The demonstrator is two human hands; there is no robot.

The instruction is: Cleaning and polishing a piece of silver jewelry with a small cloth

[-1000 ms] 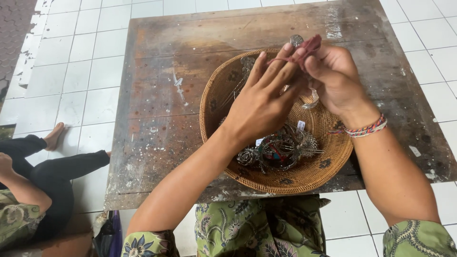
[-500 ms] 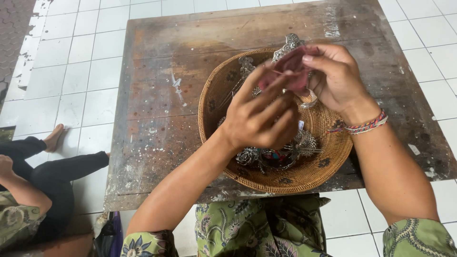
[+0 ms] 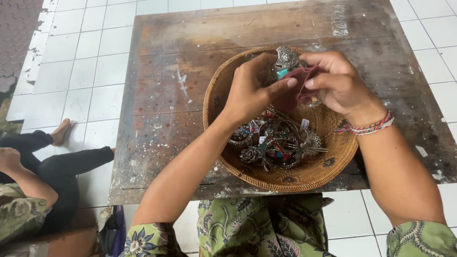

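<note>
I see both hands raised over one round woven basket (image 3: 333,162) that sits toward the near right part of a worn wooden table (image 3: 190,57), its rim close to the near edge. My left hand (image 3: 250,93) has its fingers curled tight around one ornate silver piece with a turquoise stone (image 3: 285,62), thumb stretched across to the right. My right hand (image 3: 338,83) pinches one dark red cloth (image 3: 297,93) between thumb and forefinger, and the cloth lies against the silver piece just under the stone. The two hands nearly touch above the far half of the basket. Inside the basket, near its middle, lies a tangled heap of silver jewellery (image 3: 278,145); I cannot count the pieces, though two small white tags show among them. One braided bracelet (image 3: 369,127) circles my right wrist. At the left edge of the view, off the table, another person (image 3: 33,176) sits on the white tiled floor (image 3: 71,62), one bare foot showing.
</note>
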